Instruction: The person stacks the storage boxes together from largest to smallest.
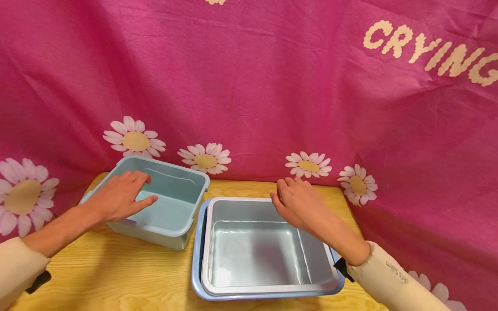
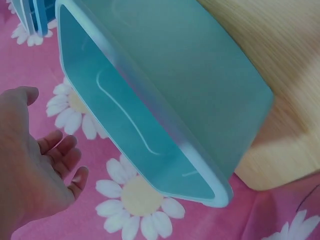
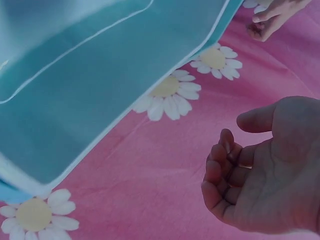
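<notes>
A pale blue-green plastic bin (image 1: pixel 165 242) stands on the left of the table. My left hand (image 1: pixel 118 196) hovers over it with the thumb spread away from the fingers, holding nothing. On the right, a grey rectangular bin (image 1: pixel 268 288) sits nested inside a blue one (image 1: pixel 196 263), whose rim shows around it. Above the far right part of the grey bin is my right hand (image 1: pixel 301 205), fingers loosely bent. In the right wrist view the palm of that hand (image 3: pixel 270 175) faces the camera and carries nothing. Both the grey and the blue-green bin look empty inside.
The bins stand on a light wooden table (image 1: pixel 78 272). A pink cloth (image 1: pixel 249 86) with printed daisies and yellow lettering hangs behind the table and along its sides, close to its back edge. A dark strap (image 1: pixel 344 270) is on the right wrist.
</notes>
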`<state>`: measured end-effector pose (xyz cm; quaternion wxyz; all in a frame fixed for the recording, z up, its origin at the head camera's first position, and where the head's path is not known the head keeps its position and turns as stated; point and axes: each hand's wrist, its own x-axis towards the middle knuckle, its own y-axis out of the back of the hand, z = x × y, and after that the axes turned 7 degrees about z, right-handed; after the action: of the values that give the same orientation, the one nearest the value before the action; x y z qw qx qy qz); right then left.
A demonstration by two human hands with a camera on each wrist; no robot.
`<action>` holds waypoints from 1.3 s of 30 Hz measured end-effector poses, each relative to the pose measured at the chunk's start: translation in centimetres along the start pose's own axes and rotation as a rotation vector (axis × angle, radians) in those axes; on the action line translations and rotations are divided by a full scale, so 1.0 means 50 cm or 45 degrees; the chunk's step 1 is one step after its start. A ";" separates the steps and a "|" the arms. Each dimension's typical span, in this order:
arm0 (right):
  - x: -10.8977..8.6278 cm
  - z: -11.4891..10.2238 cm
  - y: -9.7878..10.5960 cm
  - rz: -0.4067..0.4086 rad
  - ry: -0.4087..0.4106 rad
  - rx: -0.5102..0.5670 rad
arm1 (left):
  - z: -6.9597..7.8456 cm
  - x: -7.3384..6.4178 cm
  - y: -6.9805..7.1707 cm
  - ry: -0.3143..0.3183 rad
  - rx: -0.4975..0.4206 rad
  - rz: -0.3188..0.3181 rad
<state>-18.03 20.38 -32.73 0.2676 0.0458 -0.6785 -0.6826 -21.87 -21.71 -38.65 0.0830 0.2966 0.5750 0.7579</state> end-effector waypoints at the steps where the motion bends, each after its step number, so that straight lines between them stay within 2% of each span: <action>1: 0.007 -0.005 0.000 -0.023 0.002 0.006 | -0.005 0.002 -0.001 -0.011 0.021 0.003; 5: 0.032 -0.025 -0.003 -0.106 -0.009 0.032 | -0.026 0.006 0.000 -0.020 0.103 0.001; 11: 0.065 -0.047 -0.010 -0.221 -0.059 0.053 | -0.059 -0.002 0.005 0.050 0.156 -0.056; 19: 0.110 -0.073 -0.032 -0.260 -0.032 0.129 | -0.104 -0.010 0.009 0.058 0.276 -0.129; 27: 0.138 -0.108 -0.038 -0.353 -0.021 0.221 | -0.133 -0.012 0.009 0.151 0.239 -0.151; 39: 0.178 -0.164 -0.059 -0.432 -0.016 0.236 | -0.185 -0.010 0.011 0.261 0.212 -0.256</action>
<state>-23.03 8.99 -33.45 0.1390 0.1798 -0.7226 -0.6528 -26.38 -29.73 -39.83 0.0746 0.1646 0.6682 0.7217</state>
